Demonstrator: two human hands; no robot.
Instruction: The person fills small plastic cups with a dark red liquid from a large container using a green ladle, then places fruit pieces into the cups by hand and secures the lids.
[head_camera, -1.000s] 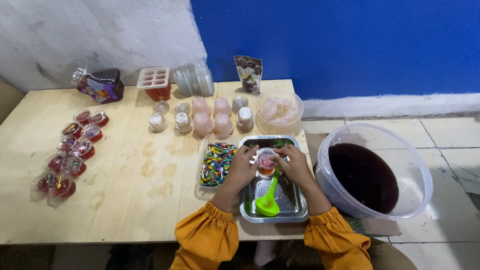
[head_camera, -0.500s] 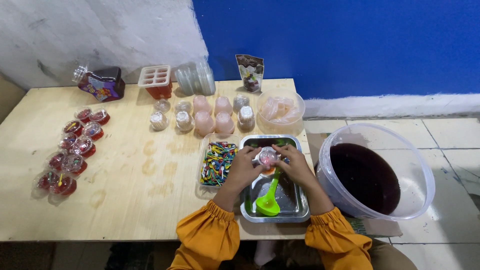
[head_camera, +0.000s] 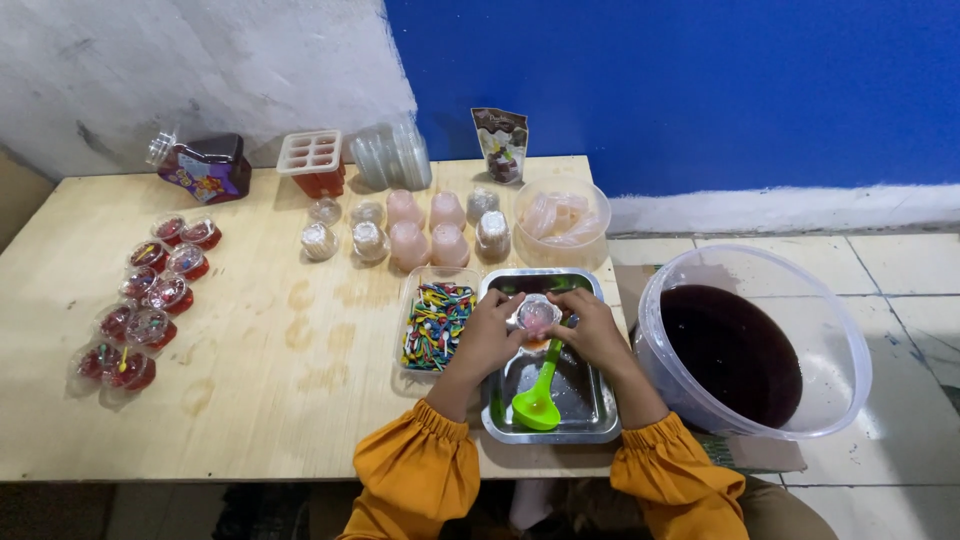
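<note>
Both hands hold one small clear jelly cup (head_camera: 537, 315) over the far end of a metal tray (head_camera: 592, 415). Left hand (head_camera: 492, 335) curls its fingers around the cup's left side; right hand (head_camera: 590, 330) curls around the right side, fingertips on the rim. Cup looks lidded, with pinkish content inside; can't tell more. Orange sleeves (head_camera: 420, 475) cover both forearms.

A green plastic spoon (head_camera: 540, 395) lies in the tray, bowl end toward the person, handle running up under the cup. Just left of the tray, touching it, is a clear tub of multicoloured small spoons (head_camera: 435, 322).

Right of the worktop (head_camera: 250, 400), on the floor, stands a large clear bucket of dark red liquid (head_camera: 735, 350), near the right hand.

Beyond the tray: a group of pink and clear filled cups (head_camera: 425, 235), a clear bowl of empty cups (head_camera: 560, 215), a stack of lids (head_camera: 393, 155), a red mould tray (head_camera: 313, 162), a small brown sachet (head_camera: 500, 143) upright against the blue wall, and a jar lying on its side (head_camera: 200, 165).

Far left on the worktop, well apart from the hands, sit sealed red jelly cups (head_camera: 145, 300) in a loose row.
</note>
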